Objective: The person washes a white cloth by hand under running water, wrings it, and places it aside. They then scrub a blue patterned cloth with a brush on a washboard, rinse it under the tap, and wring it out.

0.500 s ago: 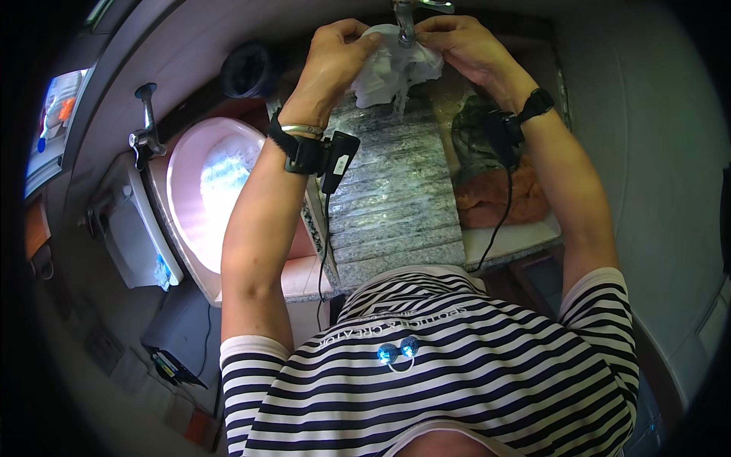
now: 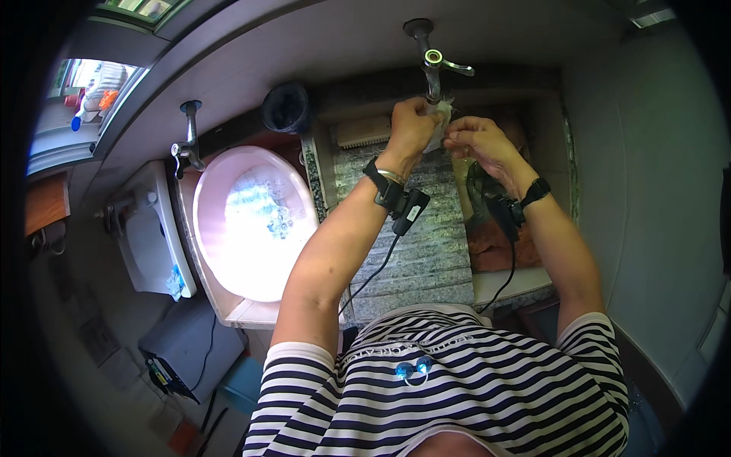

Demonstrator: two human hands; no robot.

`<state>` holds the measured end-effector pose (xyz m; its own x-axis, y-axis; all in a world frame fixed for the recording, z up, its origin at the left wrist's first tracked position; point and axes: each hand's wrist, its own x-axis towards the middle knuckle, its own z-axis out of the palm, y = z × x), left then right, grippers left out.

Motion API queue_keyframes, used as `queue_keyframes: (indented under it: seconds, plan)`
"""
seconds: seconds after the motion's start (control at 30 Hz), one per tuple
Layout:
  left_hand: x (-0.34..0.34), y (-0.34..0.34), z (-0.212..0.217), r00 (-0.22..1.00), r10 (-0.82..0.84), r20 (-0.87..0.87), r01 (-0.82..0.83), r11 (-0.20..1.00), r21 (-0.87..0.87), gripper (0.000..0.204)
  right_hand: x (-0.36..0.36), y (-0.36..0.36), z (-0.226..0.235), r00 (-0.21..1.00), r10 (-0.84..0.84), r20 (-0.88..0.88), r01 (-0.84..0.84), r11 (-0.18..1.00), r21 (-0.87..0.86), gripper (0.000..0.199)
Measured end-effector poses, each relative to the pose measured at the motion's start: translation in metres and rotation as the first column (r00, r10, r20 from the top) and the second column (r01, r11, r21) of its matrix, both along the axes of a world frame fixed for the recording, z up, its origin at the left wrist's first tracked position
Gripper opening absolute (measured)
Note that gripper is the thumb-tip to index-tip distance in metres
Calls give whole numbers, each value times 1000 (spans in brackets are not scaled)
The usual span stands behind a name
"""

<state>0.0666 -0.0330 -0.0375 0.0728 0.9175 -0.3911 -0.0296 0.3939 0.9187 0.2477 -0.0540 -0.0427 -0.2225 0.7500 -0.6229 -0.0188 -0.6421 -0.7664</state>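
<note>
Below the metal tap (image 2: 432, 76), a small, thin white cloth (image 2: 439, 129) hangs bunched between my two hands. My left hand (image 2: 412, 128) is closed on its left side, close under the spout. My right hand (image 2: 481, 143) has its fingers pinched together at the cloth's right edge; the fingertips partly hide the grip. Beneath both hands lies a wet, ribbed grey stone washboard (image 2: 407, 228). A wooden scrub brush (image 2: 363, 132) rests at the washboard's far left end, beside my left wrist.
Left of the washboard stands a pink basin (image 2: 204, 217) of sudsy water, with a second tap (image 2: 189, 145) behind it. A dark bucket (image 2: 287, 108) sits at the back. Right of the washboard, orange-brown fabric (image 2: 499, 245) lies in a recess. A white sink (image 2: 152, 236) is farther left.
The cloth was spread wide between my hands under running water. Now it is gathered narrow, with my hands closer together. The view has shifted, showing the whole tap and the scrub brush.
</note>
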Motion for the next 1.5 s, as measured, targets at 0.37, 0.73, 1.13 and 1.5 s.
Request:
queue_keyframes:
  seconds: [0.37,0.73,1.13,1.5]
  plan:
    - [-1,-6,-32,965,185,185,-137,960,-246,4,9,-23,21,998,-9,66,2,995,99,11]
    - [17,-4,-61,970,227,88,-209,962,-176,12,12,-18,-13,983,-41,178,-4,969,247,33]
    - [16,-27,-26,981,149,-127,-122,972,202,15,-36,15,-30,928,-18,373,-175,861,478,24]
    - [3,-49,-17,860,312,405,-84,868,-490,41,-37,18,-41,947,-14,320,-153,858,490,11]
